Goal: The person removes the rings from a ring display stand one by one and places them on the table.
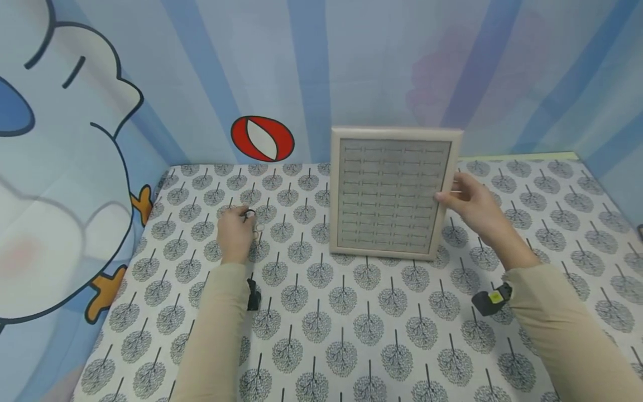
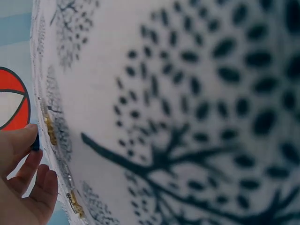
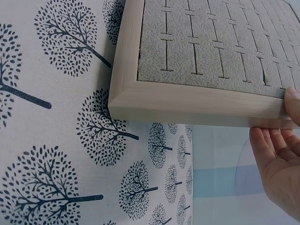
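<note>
A ring display tray (image 1: pixel 392 192) with a pale frame and rows of slits in grey foam stands tilted up on the cloth. My right hand (image 1: pixel 474 205) grips its right edge, thumb on the front of the frame and fingers behind; the right wrist view shows the frame (image 3: pixel 197 105) close up. Over the left of the table, my left hand (image 1: pixel 234 233) pinches a small dark ring (image 1: pixel 249 211) between thumb and fingertip. Just beside that hand lie small gold-coloured pieces (image 2: pixel 50 131), probably rings, too blurred to tell exactly.
A white tablecloth (image 1: pixel 341 324) with dark tree prints covers the table. Behind it hangs a blue-striped backdrop (image 1: pixel 382 61), with a large cartoon figure (image 1: pixel 50 195) on the left. Black wrist cameras show near both sleeves.
</note>
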`<state>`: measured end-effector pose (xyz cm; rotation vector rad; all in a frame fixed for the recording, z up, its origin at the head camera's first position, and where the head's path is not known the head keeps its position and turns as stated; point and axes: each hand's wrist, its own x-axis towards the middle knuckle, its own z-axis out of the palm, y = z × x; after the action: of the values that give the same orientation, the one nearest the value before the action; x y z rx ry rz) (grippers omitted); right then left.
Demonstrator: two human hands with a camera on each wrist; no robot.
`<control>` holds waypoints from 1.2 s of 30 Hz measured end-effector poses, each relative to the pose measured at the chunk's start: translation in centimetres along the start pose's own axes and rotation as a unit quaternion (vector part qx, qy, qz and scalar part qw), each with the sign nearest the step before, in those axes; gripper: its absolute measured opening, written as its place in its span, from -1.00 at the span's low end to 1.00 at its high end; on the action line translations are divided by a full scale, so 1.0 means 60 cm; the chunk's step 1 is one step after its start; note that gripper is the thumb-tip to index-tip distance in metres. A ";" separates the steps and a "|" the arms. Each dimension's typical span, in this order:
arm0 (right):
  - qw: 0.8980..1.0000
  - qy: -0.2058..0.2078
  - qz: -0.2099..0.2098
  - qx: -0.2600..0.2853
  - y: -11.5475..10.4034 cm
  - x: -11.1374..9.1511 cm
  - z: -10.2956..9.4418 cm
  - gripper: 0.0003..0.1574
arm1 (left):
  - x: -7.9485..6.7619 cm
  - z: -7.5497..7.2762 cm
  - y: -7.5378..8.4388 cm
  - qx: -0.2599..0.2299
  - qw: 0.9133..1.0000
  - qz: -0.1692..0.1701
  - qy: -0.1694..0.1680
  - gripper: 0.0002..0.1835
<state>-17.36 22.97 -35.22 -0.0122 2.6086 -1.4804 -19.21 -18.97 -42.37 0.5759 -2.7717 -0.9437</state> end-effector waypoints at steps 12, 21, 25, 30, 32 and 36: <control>1.000 0.000 0.004 0.003 -0.001 -0.001 0.000 -0.19 | 0.003 0.000 -0.009 0.018 1.000 -0.014 -0.015 -0.62; 1.000 -0.001 0.006 -0.001 -0.002 -0.002 0.000 -0.16 | 0.001 0.000 -0.013 0.006 1.000 -0.018 -0.021 -0.59; 1.000 -0.002 0.011 -0.005 -0.001 -0.001 0.000 -0.16 | -0.003 -0.006 -0.011 -0.010 0.999 -0.026 -0.027 -0.56; 1.000 -0.002 0.016 -0.002 0.000 0.001 0.000 -0.16 | -0.005 -0.016 -0.003 -0.034 0.999 -0.029 -0.024 -0.52; 1.000 -0.003 0.018 -0.002 0.000 0.001 0.000 -0.15 | -0.005 -0.021 0.001 -0.046 0.998 -0.029 -0.020 -0.51; 1.000 -0.004 0.019 0.002 -0.001 0.000 0.000 -0.14 | -0.003 -0.033 0.011 -0.068 0.998 -0.018 -0.005 -0.50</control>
<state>-17.38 22.96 -35.18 0.0305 2.5846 -1.4692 -18.71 -19.52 -40.40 0.6040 -2.6877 -1.1356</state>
